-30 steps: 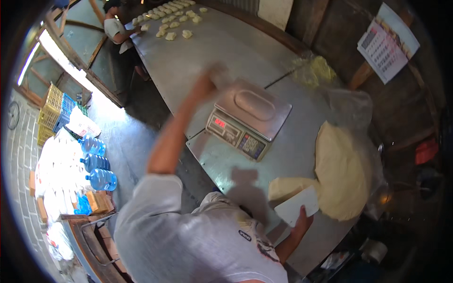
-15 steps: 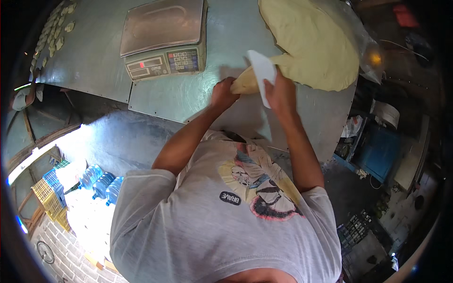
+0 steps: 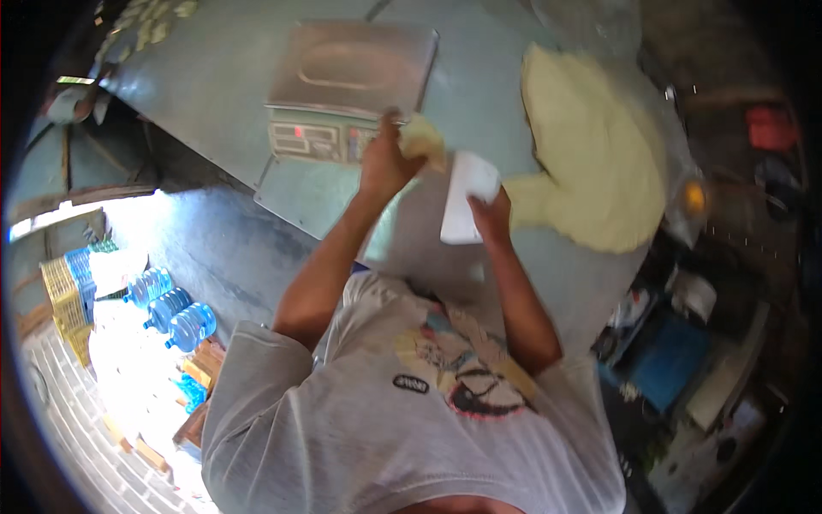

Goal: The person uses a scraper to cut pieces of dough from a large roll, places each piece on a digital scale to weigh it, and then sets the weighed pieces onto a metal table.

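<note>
In our left hand [image 3: 385, 167] we held a small piece of dough [image 3: 424, 141], the fingers bent round its near side with the thumb below it; the hand was blurred, so we could not tell how tightly they pressed. That piece hung just beside the right front corner of the scale [image 3: 351, 64], in front of part of its keypad, and we could not tell whether it touched the casing. The scale's metal platform carried nothing, and its red display was lit.

Our right hand [image 3: 492, 214] had its fingers closed on a flat white scraper [image 3: 467, 190], the thumb lying across its face. We had the scraper between the small piece and the large dough mass [image 3: 599, 163], whose narrow tongue reached toward our right hand; whether the two touched we could not make out. The mass lay spread on the right part of the metal table [image 3: 475, 98], with clear plastic [image 3: 599, 26] at its far side.

At the table's far left end we saw many pale dough pieces [image 3: 145, 30]. On our left, below the table, stood blue water bottles [image 3: 190, 327] near yellow crates [image 3: 64, 295].
</note>
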`<state>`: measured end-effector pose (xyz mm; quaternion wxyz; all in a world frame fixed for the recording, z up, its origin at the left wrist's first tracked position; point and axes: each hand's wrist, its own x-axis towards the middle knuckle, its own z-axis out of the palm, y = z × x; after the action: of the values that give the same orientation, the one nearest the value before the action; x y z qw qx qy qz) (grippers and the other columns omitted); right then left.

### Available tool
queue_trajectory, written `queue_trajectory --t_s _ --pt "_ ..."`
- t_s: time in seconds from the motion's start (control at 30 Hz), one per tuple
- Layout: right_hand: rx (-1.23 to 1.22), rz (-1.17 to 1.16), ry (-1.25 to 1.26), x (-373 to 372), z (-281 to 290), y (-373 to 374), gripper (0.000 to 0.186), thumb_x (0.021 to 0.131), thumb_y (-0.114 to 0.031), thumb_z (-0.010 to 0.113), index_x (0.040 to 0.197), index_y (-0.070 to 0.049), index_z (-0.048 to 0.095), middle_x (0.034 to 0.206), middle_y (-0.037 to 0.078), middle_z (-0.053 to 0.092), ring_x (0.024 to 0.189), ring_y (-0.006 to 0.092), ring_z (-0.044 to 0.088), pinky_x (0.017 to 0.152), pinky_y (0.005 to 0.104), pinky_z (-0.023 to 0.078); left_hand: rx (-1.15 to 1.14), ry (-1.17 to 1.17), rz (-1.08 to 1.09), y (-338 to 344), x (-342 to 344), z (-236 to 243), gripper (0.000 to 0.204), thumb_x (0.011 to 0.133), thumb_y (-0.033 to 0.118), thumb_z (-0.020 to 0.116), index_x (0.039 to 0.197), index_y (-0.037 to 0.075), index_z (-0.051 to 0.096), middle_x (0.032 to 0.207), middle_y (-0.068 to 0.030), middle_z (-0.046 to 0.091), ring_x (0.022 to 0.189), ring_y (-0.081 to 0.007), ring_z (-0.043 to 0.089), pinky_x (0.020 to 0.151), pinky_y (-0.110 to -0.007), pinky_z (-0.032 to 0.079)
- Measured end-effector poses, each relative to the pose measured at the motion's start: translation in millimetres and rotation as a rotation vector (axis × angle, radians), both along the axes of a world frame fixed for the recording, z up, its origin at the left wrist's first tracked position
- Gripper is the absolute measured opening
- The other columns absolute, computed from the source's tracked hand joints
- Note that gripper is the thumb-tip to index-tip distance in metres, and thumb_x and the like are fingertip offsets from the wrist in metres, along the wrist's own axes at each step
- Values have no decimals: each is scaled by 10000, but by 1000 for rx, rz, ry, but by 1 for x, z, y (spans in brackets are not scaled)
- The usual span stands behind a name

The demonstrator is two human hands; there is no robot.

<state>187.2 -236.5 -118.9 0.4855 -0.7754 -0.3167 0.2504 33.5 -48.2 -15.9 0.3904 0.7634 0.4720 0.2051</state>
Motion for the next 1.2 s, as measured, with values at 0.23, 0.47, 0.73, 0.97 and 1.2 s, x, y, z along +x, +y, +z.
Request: queue_trajectory --t_s 0.23,0.47,0.73,0.97,1.2 --pt "128 -389 374 9 56 -99 557 812 10 734 1317 33 501 1244 125 615 1112 221 603 981 344 464 618 618 154 108 0 33 635 757 315 769 1281 49 530 1306 -238 534 1249 -370 493 987 -537 426" --pt "-166 -141 -164 2 89 -64 515 813 1 700 1289 38 508 1090 216 676 1021 347 664 903 416 504 -150 -52 -470 -88 45 -130 361 790 207 745 1119 75 678 1173 -167 646 1073 -363 607 954 -466 466" --pt "-590 28 -360 -34 49 45 453 781 -81 707 1190 13 538 968 263 685 920 486 650 825 518 524 20 -98 -150 -87 18 -129 388 791 123 685 1143 12 568 885 -187 664 881 -419 641 801 -496 503" --pt "-62 -113 29 -2 3 -46 471 755 -34 759 1190 25 586 1130 189 671 1067 335 648 936 395 482 482 -337 100 40 19 30 571 802 107 672 1268 -48 381 1201 -288 508 1114 -462 527 894 -518 444" --pt "69 -391 248 -5 69 -127 486 812 59 696 1272 69 540 1215 132 637 1092 239 612 969 342 456 665 180 215 89 23 4 584 824 131 642 1347 -18 430 1381 -258 467 1253 -408 476 1038 -459 402"
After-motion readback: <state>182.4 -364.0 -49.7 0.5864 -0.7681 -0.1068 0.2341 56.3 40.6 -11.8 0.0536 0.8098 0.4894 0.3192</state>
